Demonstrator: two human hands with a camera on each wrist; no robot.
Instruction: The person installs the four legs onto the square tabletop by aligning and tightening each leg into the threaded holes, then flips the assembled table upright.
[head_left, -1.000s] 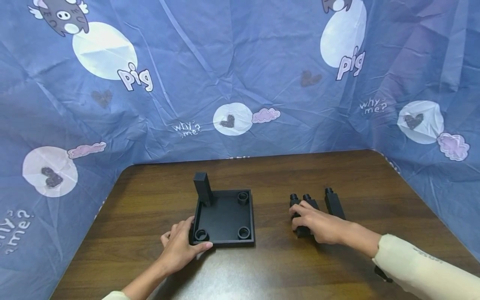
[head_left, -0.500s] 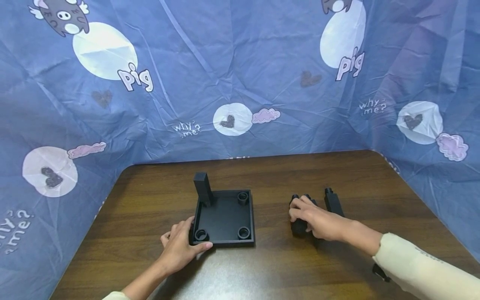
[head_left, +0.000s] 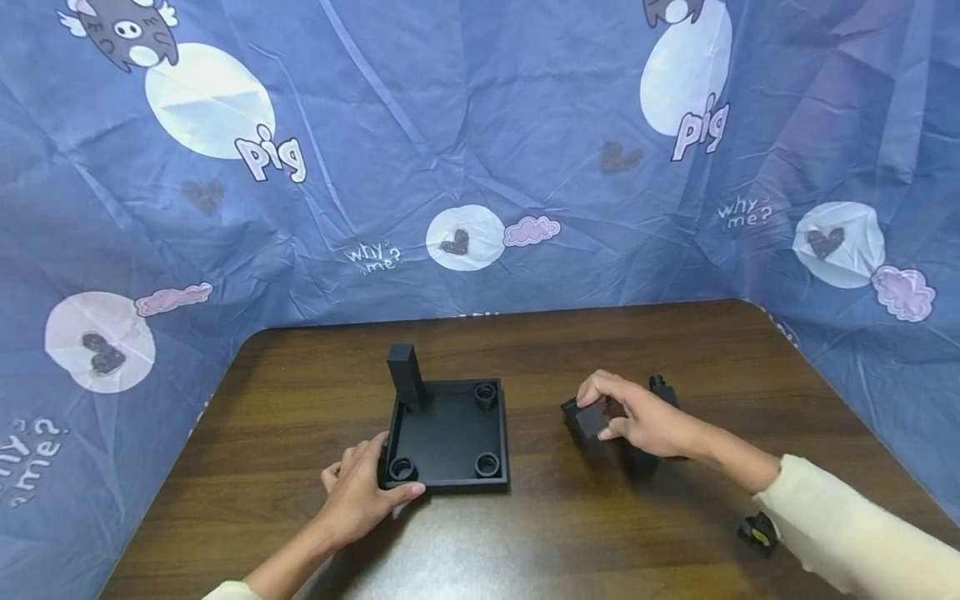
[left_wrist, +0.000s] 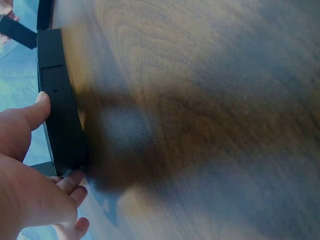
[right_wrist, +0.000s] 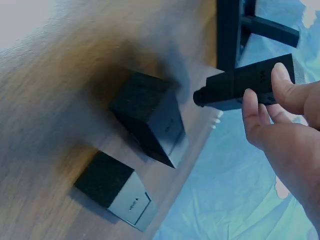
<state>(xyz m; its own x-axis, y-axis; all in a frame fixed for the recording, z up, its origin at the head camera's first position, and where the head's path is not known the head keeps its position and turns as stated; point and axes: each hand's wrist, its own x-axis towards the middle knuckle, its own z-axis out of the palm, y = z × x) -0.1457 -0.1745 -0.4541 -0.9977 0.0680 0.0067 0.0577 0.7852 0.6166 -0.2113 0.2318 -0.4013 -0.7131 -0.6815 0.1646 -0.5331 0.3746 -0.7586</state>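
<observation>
A black square tabletop (head_left: 447,433) with a raised rim and round corner sockets lies on the wooden table. At its far-left corner one square leg (head_left: 406,375) stands upright. My left hand (head_left: 360,492) grips the near-left corner, thumb at the front edge and fingers along the side; the left wrist view shows the thumb on the tabletop's edge (left_wrist: 62,100). To the right, my right hand (head_left: 648,421) pinches a black table leg (right_wrist: 240,82) between thumb and fingers, raised and tilted. Its threaded end points away from the palm in the right wrist view.
Two more black legs, a nearer one (right_wrist: 120,190) and a farther one (right_wrist: 155,117), lie on the table below my right hand, which partly covers them in the head view. A blue printed cloth (head_left: 465,150) hangs behind the table. A small black device (head_left: 759,533) shows beneath the right sleeve.
My right hand has lifted one leg off the table from among the others and turned it, its square end now toward the head camera. The left hand and tabletop have stayed put.
</observation>
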